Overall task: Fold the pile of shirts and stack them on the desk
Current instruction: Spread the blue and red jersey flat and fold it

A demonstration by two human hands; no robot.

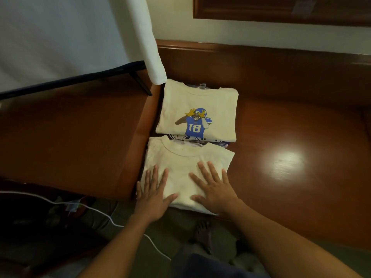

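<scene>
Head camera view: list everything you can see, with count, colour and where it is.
plain shirt: one, cream, folded, desk's near edge, under both hands
printed shirt: one, cream with blue number 18 player, folded, behind the plain shirt, topping a stack
patterned shirt: one showing, blue and white, beneath the printed shirt
desk: one, reddish-brown wood, centre and right
side cabinet: one, brown, left
panel: one, black-framed, on the side cabinet
cable: one, white, floor
left hand: flat on plain shirt
right hand: flat on plain shirt

Bare desk (291,127) open right of printed-shirt stack (210,101) and plain folded shirt (180,167). Left: raised cabinet (70,137) close alongside. Far-left corner: hanging white cloth (154,57).
</scene>
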